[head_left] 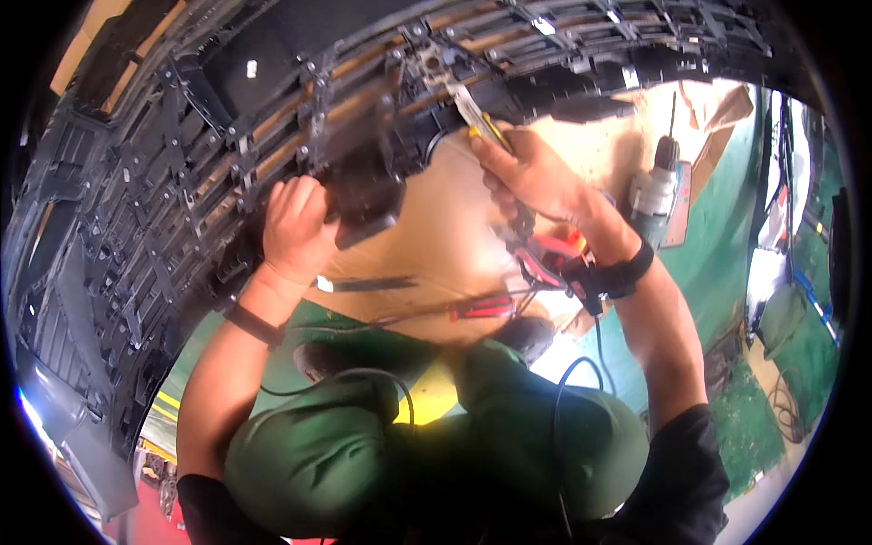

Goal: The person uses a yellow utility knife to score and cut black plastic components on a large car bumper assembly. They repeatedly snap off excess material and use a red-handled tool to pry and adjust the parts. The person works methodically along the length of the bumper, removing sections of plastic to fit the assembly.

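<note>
A large black plastic lattice panel [209,154] curves across the upper and left view. My left hand [298,227] has its fingers curled on a dark plastic piece [368,191] at the panel's lower edge; this piece is blurred. My right hand [536,177] grips a yellow-handled tool [472,118], apparently a utility knife, its pale blade pointing up at a metal fitting [429,65] on the panel. Whether the blade touches the fitting I cannot tell.
Below lie cardboard [436,218], a red-and-black power tool [540,259], a red-handled tool [481,307] and loose cables. A grey drill [654,195] with a long bit lies at right on a green floor [708,300]. My green-clad knees [318,445] fill the lower view.
</note>
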### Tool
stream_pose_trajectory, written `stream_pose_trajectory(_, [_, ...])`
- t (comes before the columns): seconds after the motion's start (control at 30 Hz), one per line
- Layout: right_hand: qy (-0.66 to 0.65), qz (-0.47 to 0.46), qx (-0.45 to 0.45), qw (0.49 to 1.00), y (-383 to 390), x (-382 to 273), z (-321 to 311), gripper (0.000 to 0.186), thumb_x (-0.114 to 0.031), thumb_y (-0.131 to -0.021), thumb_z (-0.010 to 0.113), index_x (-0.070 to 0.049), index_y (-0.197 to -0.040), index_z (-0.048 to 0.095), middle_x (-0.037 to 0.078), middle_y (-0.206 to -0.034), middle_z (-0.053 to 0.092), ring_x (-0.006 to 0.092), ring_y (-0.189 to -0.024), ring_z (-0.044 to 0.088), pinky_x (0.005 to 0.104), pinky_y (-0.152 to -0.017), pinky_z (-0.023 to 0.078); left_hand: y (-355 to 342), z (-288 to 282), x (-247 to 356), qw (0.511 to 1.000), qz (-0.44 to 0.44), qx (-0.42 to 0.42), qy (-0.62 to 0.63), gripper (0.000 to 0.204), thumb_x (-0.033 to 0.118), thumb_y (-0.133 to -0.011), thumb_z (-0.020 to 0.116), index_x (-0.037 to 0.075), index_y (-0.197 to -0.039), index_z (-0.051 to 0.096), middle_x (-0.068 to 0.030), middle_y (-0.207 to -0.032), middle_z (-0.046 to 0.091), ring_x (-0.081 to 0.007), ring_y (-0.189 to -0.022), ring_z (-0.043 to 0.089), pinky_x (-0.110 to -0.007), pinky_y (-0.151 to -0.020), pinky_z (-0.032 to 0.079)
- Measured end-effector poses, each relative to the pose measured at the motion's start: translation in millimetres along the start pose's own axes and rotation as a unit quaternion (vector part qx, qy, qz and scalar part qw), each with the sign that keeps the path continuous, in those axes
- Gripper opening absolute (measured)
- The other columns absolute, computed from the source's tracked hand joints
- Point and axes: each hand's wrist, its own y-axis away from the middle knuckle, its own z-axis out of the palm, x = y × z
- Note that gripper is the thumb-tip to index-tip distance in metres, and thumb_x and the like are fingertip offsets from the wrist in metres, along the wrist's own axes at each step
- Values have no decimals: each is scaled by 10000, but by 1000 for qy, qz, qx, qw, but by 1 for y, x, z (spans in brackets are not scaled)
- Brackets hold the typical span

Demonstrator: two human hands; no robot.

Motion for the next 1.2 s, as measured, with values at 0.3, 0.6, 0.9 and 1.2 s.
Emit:
stream_pose_trajectory(0.3, [-60,15,67,996,13,3,29,431,-422,-1078,579,-8,-964,540,34,-730,551,120,-585,553,305,-507,513,2,1,-9,1000,16,-2,-11,243,114,-675,745,62,-844,578,-101,-901,546,-319,-844,572,-439,-771,446])
stream_pose_trajectory(0.6, [-141,-14,125,982,7,16,61,421,-410,-1083,569,0,-989,544,44,-741,565,127,-580,562,299,-501,508,4,0,-5,999,-10,-26,-22,262,108,-675,755,61,-849,564,-105,-913,555,-334,-867,571,-448,-800,452])
stream_pose_trajectory(0.9, [23,3,80,996,7,2,26,384,-376,-1076,585,-9,-973,541,26,-680,558,129,-517,541,310,-479,491,1,4,-8,1000,2,0,-14,379,331,-829,764,22,-860,548,-126,-869,527,-362,-800,538,-451,-749,421])
stream_pose_trajectory(1.2, [-147,16,106,983,5,13,53,394,-362,-1072,597,2,-928,549,40,-682,533,139,-553,548,310,-475,481,3,7,-8,999,6,-4,-34,365,331,-812,769,37,-864,559,-118,-877,534,-357,-826,549,-449,-759,431])
